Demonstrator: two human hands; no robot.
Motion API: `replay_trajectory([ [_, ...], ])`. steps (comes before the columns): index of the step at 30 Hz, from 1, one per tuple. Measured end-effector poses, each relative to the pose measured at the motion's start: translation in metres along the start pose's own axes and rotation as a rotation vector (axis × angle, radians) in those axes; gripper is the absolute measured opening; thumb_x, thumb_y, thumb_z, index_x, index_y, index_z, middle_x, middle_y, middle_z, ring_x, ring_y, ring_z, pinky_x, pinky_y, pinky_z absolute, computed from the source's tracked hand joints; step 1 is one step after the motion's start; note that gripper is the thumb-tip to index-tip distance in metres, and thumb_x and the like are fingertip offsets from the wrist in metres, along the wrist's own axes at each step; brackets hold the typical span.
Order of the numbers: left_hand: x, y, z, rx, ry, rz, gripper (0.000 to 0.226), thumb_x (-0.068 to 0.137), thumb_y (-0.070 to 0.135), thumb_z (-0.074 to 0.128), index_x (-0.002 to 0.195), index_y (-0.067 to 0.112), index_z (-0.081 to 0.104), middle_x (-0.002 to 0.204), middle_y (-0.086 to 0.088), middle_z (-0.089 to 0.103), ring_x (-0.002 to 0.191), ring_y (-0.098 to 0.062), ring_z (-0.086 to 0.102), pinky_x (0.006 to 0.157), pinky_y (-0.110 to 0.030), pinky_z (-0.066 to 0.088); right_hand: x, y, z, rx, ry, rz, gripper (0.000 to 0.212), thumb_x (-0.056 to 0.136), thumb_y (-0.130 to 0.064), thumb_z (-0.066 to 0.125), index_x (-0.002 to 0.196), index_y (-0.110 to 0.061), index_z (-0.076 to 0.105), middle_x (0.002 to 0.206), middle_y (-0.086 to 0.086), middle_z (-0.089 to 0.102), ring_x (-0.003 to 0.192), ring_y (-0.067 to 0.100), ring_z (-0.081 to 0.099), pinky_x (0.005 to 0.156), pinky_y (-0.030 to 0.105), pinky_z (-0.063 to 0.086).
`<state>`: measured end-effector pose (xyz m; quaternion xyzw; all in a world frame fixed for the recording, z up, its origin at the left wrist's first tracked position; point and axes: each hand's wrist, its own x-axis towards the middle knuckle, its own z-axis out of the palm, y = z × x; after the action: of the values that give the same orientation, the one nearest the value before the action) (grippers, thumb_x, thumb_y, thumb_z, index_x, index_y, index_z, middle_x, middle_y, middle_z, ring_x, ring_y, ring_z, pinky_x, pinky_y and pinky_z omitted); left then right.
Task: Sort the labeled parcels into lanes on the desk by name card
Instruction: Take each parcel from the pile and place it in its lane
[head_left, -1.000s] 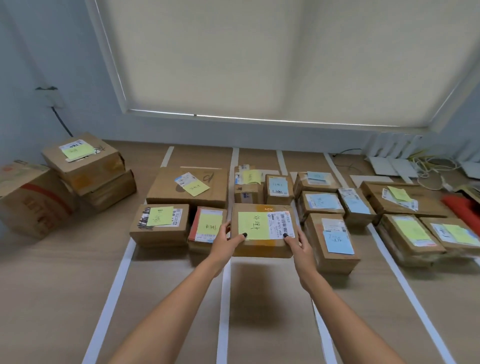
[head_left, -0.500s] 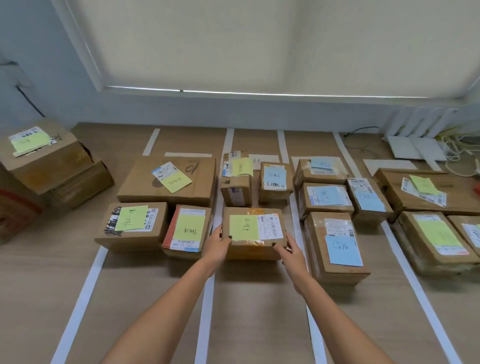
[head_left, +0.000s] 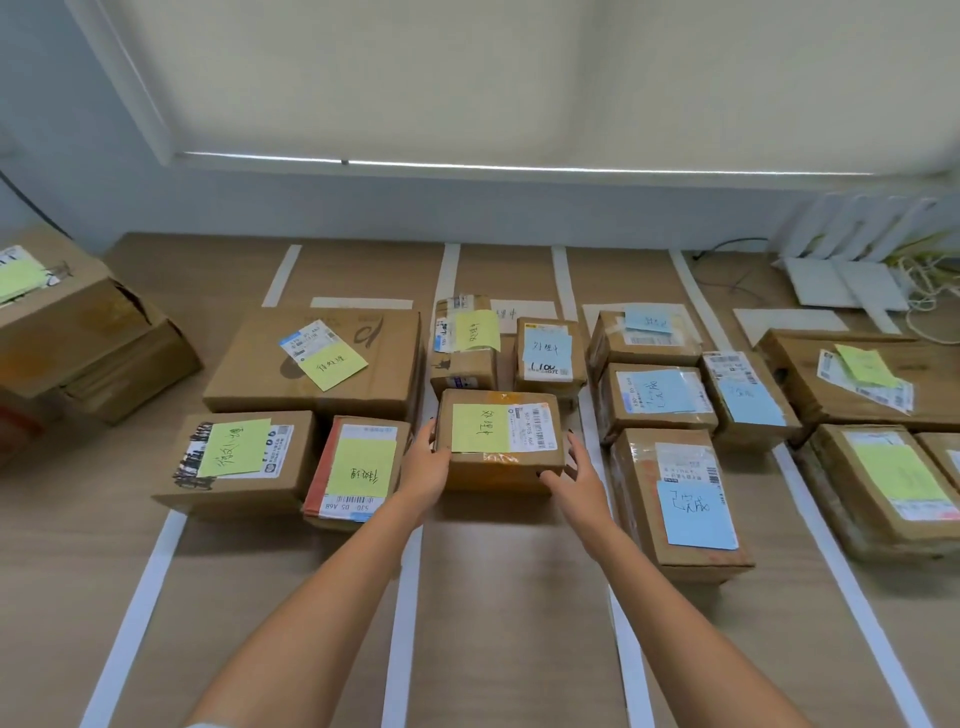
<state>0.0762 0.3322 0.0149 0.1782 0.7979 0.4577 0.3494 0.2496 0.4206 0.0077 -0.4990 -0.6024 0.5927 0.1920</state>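
Two hands flank one brown cardboard parcel with a yellow handwritten note (head_left: 500, 439), which sits on the wooden desk (head_left: 509, 597) in the second lane from the left, between two white tape strips (head_left: 402, 613). Left of it stands a cardboard parcel with a red edge and a yellow note (head_left: 356, 470). The left hand (head_left: 423, 467) presses relaxed fingers against the parcel's left side. The right hand (head_left: 574, 480) sits at the near right corner, fingers spread and lightly curled, thumb touching the front face. Recommended practice: square the parcel behind its lane neighbours, keep it clear of both tape strips, then withdraw both hands evenly.
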Motion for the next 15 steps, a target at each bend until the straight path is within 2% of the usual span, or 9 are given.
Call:
replay_trajectory([
  [3, -0.016, 0.005, -0.009, 0.045, 0.025, 0.062, 0.049, 0.097, 0.025, 0.046, 0.144, 0.023, 0.033, 0.147, -0.006, 0.040, 0.134, -0.026, 0.038, 0.105, -0.040, 0.038, -0.014, -0.009, -0.008, -0.014, 0.067, -0.003, 0.068, 0.090, -0.011, 0.059, 0.147, -0.028, 0.024, 0.151, 0.004, 0.033, 0.137, 0.024, 0.033, 0.103, 0.038, 0.039],
  [5, -0.031, 0.010, -0.015, 0.039, 0.029, 0.120, 0.046, 0.097, 0.020, 0.047, 0.142, 0.021, 0.037, 0.145, -0.007, 0.041, 0.133, -0.025, 0.039, 0.102, -0.034, 0.039, -0.028, -0.017, -0.013, -0.007, 0.078, -0.028, 0.064, 0.090, -0.013, 0.060, 0.145, -0.026, 0.030, 0.147, 0.004, 0.038, 0.133, 0.021, 0.039, 0.097, 0.033, 0.043],
  [7, -0.050, 0.018, -0.020, 0.021, 0.008, 0.166, 0.044, 0.096, 0.018, 0.049, 0.139, 0.019, 0.041, 0.142, -0.007, 0.044, 0.131, -0.024, 0.041, 0.095, -0.029, 0.039, -0.044, -0.026, -0.016, 0.002, 0.055, -0.054, 0.058, 0.090, -0.012, 0.060, 0.141, -0.025, 0.035, 0.140, 0.005, 0.046, 0.122, 0.016, 0.045, 0.086, 0.022, 0.046],
  [12, -0.095, 0.034, -0.032, 0.059, -0.032, 0.265, 0.045, 0.095, 0.011, 0.052, 0.138, 0.016, 0.042, 0.140, -0.007, 0.046, 0.131, -0.024, 0.042, 0.103, -0.036, 0.042, -0.086, -0.049, -0.016, -0.018, -0.008, -0.121, 0.054, 0.091, -0.006, 0.055, 0.139, -0.023, 0.037, 0.130, 0.004, 0.053, 0.111, 0.014, 0.051, 0.072, 0.011, 0.044],
  [15, -0.113, 0.037, -0.041, 0.070, -0.027, 0.307, 0.046, 0.094, 0.007, 0.051, 0.138, 0.017, 0.042, 0.140, -0.007, 0.046, 0.130, -0.022, 0.042, 0.100, -0.031, 0.041, -0.107, -0.057, -0.011, -0.027, -0.010, -0.159, 0.053, 0.092, -0.007, 0.054, 0.139, -0.024, 0.037, 0.128, 0.003, 0.054, 0.112, 0.013, 0.051, 0.069, 0.009, 0.042],
])
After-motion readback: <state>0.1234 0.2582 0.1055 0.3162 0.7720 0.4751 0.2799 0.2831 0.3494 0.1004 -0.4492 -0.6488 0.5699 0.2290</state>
